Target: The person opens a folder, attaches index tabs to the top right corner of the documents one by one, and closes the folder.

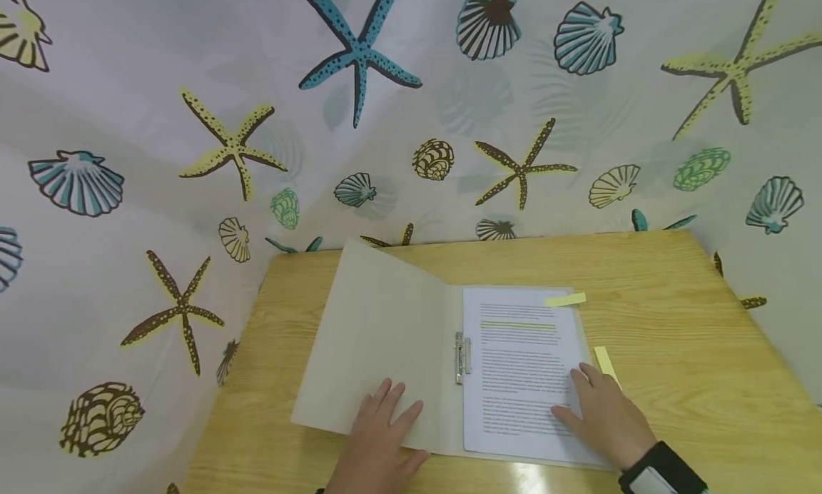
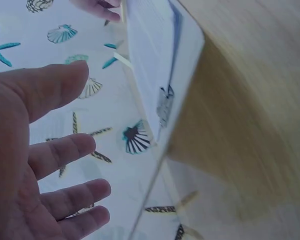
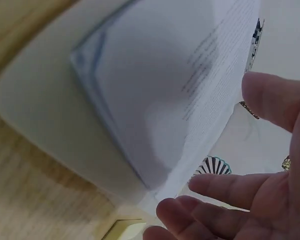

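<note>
An opened cream file folder (image 1: 379, 315) lies on the wooden table, with a stack of printed paper (image 1: 526, 380) on its right side. One line on the top sheet is highlighted yellow-green. A metal fastener (image 1: 459, 358) sits by the fold at the paper's left edge. My left hand (image 1: 379, 437) is over the lower part of the left cover, fingers spread. That cover leans slightly off the table, casting a shadow below its lower edge. At the right edge of the paper is my right hand (image 1: 606, 415), thumb over the sheet, fingers by the margin, a wide gap between.
A yellow sticky tab (image 1: 565, 300) juts out at the paper's top right, and another yellow tab (image 1: 605, 364) sticks out beside the right hand. Behind the wooden table (image 1: 693, 323) hangs a white curtain (image 1: 398, 108) printed with shells and starfish. A dark wristband (image 1: 661, 472) circles the right wrist.
</note>
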Available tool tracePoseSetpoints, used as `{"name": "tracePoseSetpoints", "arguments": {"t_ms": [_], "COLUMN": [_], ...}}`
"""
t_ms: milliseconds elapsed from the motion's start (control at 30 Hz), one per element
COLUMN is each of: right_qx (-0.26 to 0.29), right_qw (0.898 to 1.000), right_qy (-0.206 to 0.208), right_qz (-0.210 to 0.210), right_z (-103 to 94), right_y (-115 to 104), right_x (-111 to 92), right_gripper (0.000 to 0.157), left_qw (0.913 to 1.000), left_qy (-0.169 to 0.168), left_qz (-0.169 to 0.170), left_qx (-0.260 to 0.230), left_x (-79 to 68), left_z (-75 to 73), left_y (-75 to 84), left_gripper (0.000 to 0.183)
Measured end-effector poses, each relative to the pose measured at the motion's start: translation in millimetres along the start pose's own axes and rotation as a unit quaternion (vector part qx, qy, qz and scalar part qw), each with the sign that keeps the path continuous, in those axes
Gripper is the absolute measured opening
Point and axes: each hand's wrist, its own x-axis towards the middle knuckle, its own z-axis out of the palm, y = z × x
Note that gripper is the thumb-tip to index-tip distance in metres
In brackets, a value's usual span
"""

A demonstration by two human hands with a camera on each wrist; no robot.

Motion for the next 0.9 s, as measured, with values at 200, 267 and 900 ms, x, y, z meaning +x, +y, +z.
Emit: {"name": "tracePoseSetpoints", "arguments": {"t_ms": [200, 267, 900], "right_qx": [0.000, 0.000, 0.002], "right_qw": [1.000, 1.000, 0.999], "right_qy": [0.016, 0.023, 0.025], "right_qz": [-0.007, -0.016, -0.040], "right_z": [11.3, 13.9, 25.4], "right_y": [5.0, 6.5, 9.0], "right_x": [-4.8, -4.4, -5.5], "right_gripper": [0.086, 0.088, 0.084], "left_qw": [0.9980, 0.9934, 0.9578], "left_qy": [-0.003, 0.020, 0.165], "left_qz": [-0.063, -0.111, -0.235], "left_qx": [0.000, 0.018, -0.018], "left_x": [-9.8, -10.0, -17.5], "left_z": [7.9, 7.0, 4.7], "left_y": [-12.7, -18.4, -52.7], "left_gripper": [0.064, 0.066, 0.058]}}
